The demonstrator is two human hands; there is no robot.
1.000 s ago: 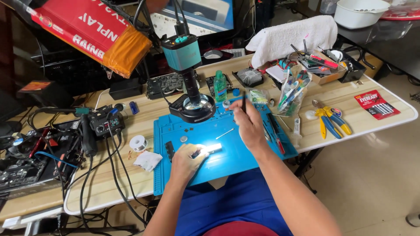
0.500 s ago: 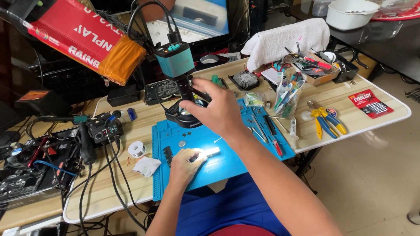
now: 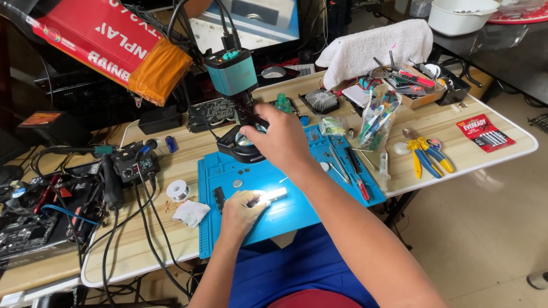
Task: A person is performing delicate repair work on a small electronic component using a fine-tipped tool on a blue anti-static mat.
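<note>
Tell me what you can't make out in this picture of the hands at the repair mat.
All in the head view:
- Right hand covers the microscope base; what its fingers grip is hidden.
- Left hand covers most of the small white part on the blue mat, and glare washes out the rest.
- Screen behind is cut off by the top edge.
- Tools in the clear cup are too small to identify.

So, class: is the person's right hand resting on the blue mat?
No: the right hand is raised at the microscope's base, while the left hand holds a small white strip over the blue mat.
</note>
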